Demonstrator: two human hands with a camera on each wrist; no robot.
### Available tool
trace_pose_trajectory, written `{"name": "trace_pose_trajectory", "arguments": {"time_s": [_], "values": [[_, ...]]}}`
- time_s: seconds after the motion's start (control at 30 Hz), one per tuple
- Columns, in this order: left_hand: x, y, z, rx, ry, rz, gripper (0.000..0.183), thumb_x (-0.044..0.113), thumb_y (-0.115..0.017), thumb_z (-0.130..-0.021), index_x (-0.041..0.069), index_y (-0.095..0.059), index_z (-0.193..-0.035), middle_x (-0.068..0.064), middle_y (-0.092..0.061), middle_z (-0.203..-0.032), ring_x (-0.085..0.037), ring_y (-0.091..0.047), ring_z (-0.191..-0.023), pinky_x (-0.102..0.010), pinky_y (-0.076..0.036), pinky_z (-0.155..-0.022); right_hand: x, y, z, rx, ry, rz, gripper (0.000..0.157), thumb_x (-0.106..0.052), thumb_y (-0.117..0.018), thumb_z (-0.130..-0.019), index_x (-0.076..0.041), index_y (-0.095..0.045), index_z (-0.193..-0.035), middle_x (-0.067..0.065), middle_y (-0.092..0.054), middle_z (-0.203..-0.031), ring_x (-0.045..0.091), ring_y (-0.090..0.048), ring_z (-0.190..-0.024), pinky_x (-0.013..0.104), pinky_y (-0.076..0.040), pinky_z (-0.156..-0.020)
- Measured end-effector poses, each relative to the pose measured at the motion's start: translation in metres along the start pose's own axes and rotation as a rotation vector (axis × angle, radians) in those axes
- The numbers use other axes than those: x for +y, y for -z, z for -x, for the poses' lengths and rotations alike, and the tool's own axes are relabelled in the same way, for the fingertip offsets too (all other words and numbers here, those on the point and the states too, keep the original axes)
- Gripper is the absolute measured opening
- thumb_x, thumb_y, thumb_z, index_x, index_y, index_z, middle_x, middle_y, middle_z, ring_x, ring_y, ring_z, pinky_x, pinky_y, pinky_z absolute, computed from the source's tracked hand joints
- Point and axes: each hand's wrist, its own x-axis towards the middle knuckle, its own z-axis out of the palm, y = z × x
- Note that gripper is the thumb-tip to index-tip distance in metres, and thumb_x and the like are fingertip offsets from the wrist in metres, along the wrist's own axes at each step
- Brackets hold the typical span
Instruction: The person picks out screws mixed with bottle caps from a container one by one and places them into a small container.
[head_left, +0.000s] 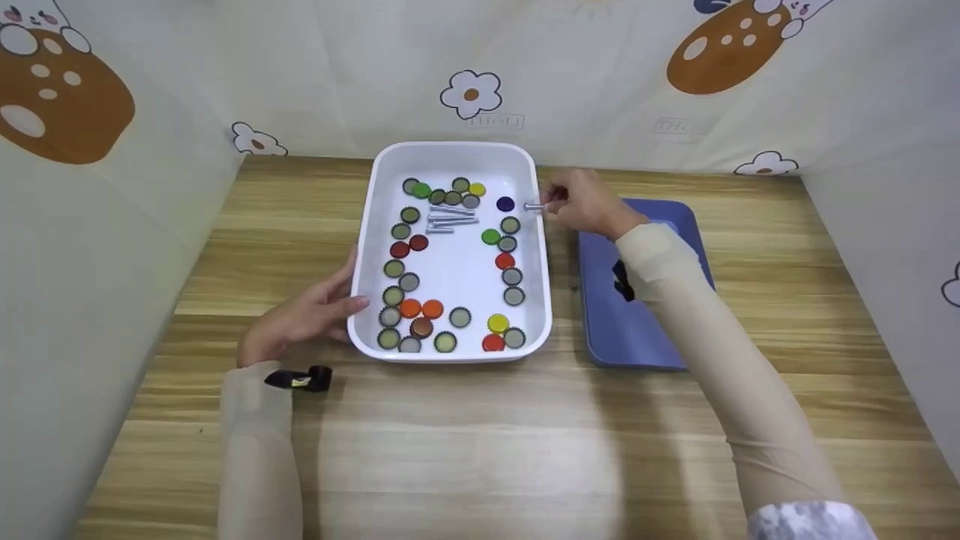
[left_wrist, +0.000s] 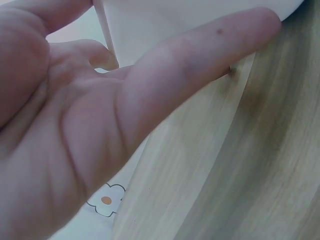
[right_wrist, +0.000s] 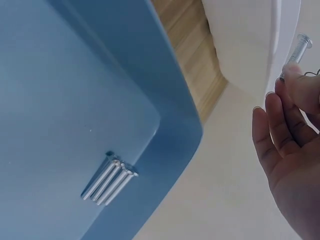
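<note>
My right hand [head_left: 581,201] pinches a silver bolt [head_left: 533,206] between thumb and fingertips, over the right rim of a white tray [head_left: 450,354]. The right wrist view shows the bolt's threads and head sticking out beyond the thumb. Against the tray's outer left wall rests my left hand [head_left: 311,315], its thumb extended at the rim; its other fingers are partly hidden by the tray in the head view. Several silver bolts [head_left: 452,217] lie inside the white tray, towards the back. Bottle caps [head_left: 409,282] in green, grey, red, orange, yellow and blue lie around them.
A blue tray [head_left: 619,330] stands to the right of the white one, partly covered by my right forearm. Several bolts [right_wrist: 107,182] lie side by side in its corner. Behind the wooden table [head_left: 465,442] hangs a printed curtain [head_left: 337,82].
</note>
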Motion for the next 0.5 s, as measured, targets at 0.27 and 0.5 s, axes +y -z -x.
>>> {"name": "trace_pose_trajectory", "arguments": {"time_s": [0.27, 0.5], "values": [[0.000, 0.000, 0.001, 0.007, -0.014, -0.004, 0.083, 0.027, -0.055, -0.104, 0.043, 0.005, -0.159, -0.019, -0.017, -0.167, -0.048, -0.058, -0.125, -0.053, -0.061, -0.088, 0.017, 0.004, 0.006, 0.012, -0.009, 0.004, 0.012, -0.002, -0.056, -0.096, 0.000, -0.068, -0.097, 0.013, -0.064, -0.093, 0.023, -0.056, -0.084, 0.028, -0.047, -0.068], [-0.002, 0.000, 0.000, 0.001, -0.025, -0.005, 0.083, 0.027, -0.055, -0.104, 0.040, 0.005, -0.159, -0.020, -0.020, -0.165, -0.047, -0.059, -0.124, -0.052, -0.061, -0.088, 0.030, 0.009, 0.010, 0.022, -0.032, -0.011, 0.011, -0.003, -0.056, -0.097, 0.000, -0.067, -0.097, 0.013, -0.064, -0.094, 0.023, -0.056, -0.085, 0.029, -0.047, -0.070]]}}
